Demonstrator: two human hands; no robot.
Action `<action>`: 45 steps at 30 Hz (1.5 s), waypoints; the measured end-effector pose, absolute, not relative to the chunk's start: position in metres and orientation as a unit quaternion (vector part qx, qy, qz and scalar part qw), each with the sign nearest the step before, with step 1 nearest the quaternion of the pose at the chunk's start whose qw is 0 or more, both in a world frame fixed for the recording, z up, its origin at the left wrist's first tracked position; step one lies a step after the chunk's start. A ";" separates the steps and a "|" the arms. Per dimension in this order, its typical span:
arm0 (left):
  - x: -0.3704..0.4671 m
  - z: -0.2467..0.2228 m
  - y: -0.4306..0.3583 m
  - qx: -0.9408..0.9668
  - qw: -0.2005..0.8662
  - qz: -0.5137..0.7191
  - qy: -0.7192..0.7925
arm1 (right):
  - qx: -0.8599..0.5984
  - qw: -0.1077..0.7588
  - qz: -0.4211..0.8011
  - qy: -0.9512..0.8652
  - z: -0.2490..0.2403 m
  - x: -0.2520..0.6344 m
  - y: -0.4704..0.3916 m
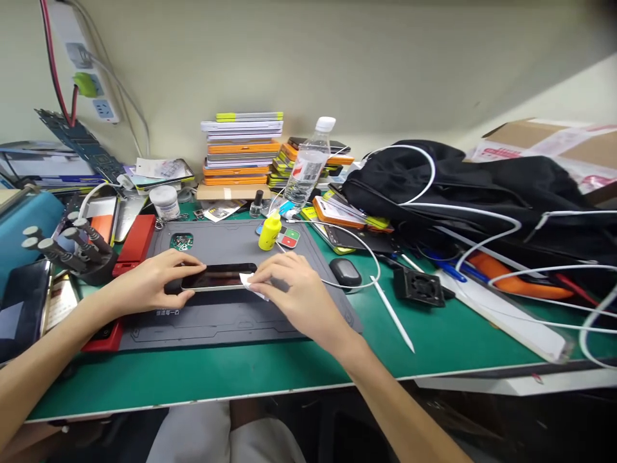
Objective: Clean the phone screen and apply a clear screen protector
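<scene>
A smartphone (pixel 216 279) with a dark screen is held low over the grey work mat (pixel 202 321), its long side facing me. My left hand (pixel 149 283) grips its left end between thumb and fingers. Pinched in my right hand (pixel 289 283) is a small white wipe (pixel 247 280), which touches the phone's right end. The fingers of that hand partly cover both the wipe and the phone's corner. Just behind my right hand stands a yellow bottle (pixel 270 231) on the mat.
Screwdrivers (pixel 67 247) stand in a round holder at left. Behind the mat are stacked boxes (pixel 243 151) and a water bottle (pixel 308 164). To the right lie a black earbud case (pixel 345 272), a white stylus (pixel 393 315), a small fan (pixel 419 286), white cables and a black bag (pixel 463 186).
</scene>
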State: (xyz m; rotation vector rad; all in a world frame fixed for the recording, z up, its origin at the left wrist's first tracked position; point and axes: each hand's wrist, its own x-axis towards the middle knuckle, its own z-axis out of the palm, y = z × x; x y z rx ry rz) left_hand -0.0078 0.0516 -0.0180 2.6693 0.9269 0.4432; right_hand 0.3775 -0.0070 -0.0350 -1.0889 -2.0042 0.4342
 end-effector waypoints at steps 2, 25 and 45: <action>-0.009 -0.020 0.051 0.924 0.146 0.152 0.320 | -0.422 0.398 0.169 -0.796 -0.041 0.366 -0.009; 0.011 -0.024 0.050 0.761 0.393 0.296 0.423 | -0.421 0.231 0.077 -0.874 -0.039 0.247 0.023; 0.018 -0.017 0.047 0.774 0.288 0.288 0.485 | -0.484 0.352 0.125 -0.791 -0.070 0.408 0.029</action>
